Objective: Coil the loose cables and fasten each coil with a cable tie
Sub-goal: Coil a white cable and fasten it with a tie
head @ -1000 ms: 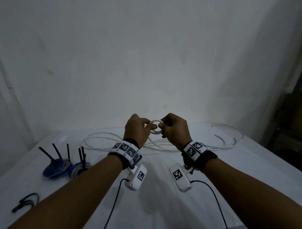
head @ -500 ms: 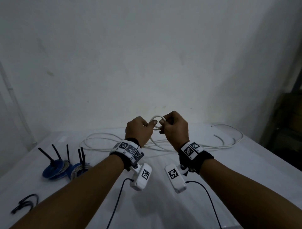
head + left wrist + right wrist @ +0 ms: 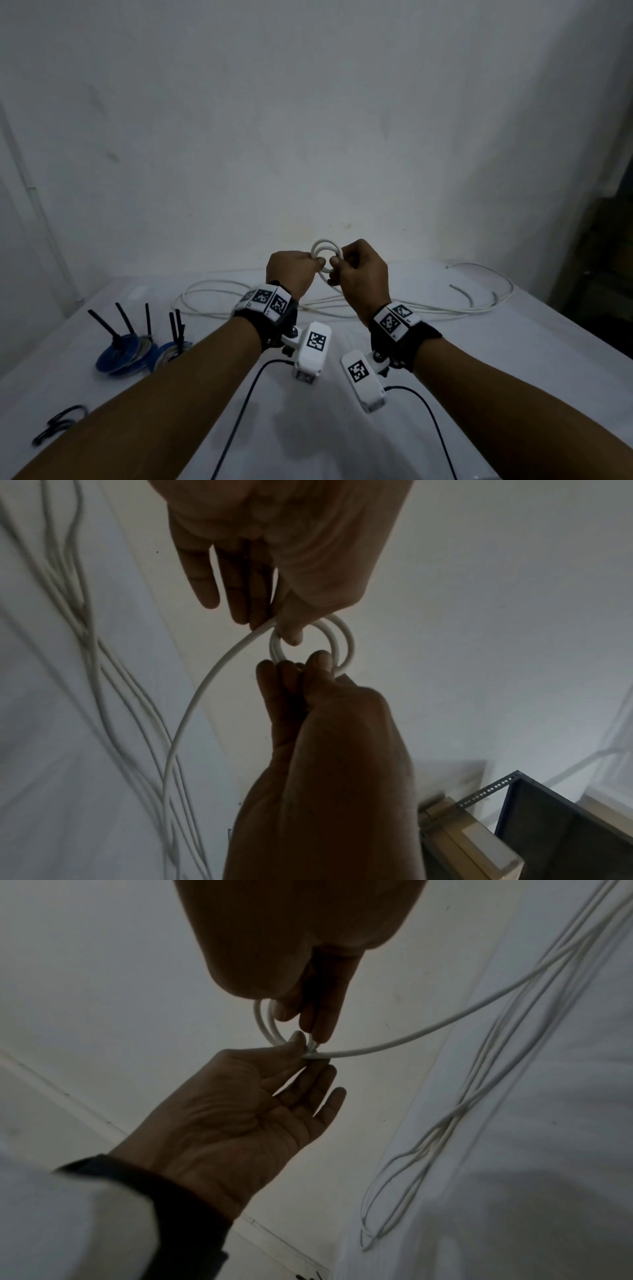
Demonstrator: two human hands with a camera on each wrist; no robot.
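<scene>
A small white coil (image 3: pixel 325 255) of about two turns is held up above the table (image 3: pixel 513 359), between both hands. The left side of the coil is pinched by the left hand (image 3: pixel 293 274) between thumb and forefinger; in the left wrist view the remaining left fingers (image 3: pixel 202 582) are seen straight and slightly spread. The right side of the coil is pinched by the right hand (image 3: pixel 359 274), fingers curled toward the palm. A free run of the same white cable (image 3: pixel 192 710) is seen dropping from the left-hand pinch down to the loose white loops (image 3: pixel 239 294) spread over the far part of the table. Two blue coils (image 3: pixel 137 353), each already fastened with black cable ties (image 3: pixel 123 318) standing up from them, are seen on the table's left side. A loose black tie (image 3: pixel 61 419) is lying near the table's left front edge. Dark leads (image 3: pixel 239 411) are seen hanging from the wrist cameras.
</scene>
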